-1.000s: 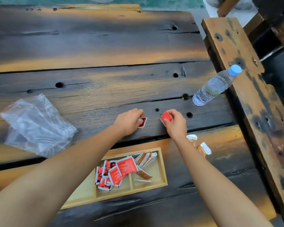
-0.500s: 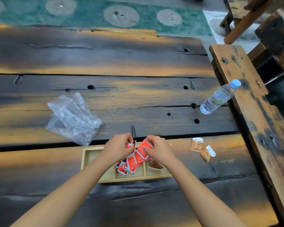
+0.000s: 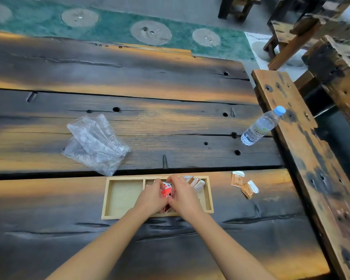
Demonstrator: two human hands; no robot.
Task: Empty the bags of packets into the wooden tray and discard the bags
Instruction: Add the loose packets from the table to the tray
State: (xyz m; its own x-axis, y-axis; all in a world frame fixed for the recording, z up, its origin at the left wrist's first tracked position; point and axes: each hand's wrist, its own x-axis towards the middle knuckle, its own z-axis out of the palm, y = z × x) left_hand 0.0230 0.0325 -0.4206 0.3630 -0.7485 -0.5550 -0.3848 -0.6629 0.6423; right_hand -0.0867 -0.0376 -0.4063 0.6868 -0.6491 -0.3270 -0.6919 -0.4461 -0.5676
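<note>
Wooden tray [image 3: 123,196], three compartments; left hand [image 3: 152,197] and right hand [image 3: 183,196] over red packets [image 3: 166,189] in the middle one; brown packets [image 3: 194,181] rightmost; empty clear bags [image 3: 95,143] beyond; water bottle [image 3: 261,127] far right.

I can read no text: print on the clear plastic water bottle's label [image 3: 261,129] and the small brown-and-white sachets [image 3: 244,184] is too blurred.

A wooden tray [image 3: 107,199] with three compartments sits on the near part of a plank table [image 3: 129,77]. Both hands, left hand [image 3: 152,197] and right hand [image 3: 183,196], meet over its middle compartment, on a pile of packets [image 3: 166,189]. More packets [image 3: 196,181] lie in the right compartment. Two loose packets [image 3: 243,183] lie on the table right of the tray. Empty bags [image 3: 95,143] lie behind the tray, to its left. A bottle [image 3: 261,126] stands far right, beside a bench [image 3: 303,148].
</note>
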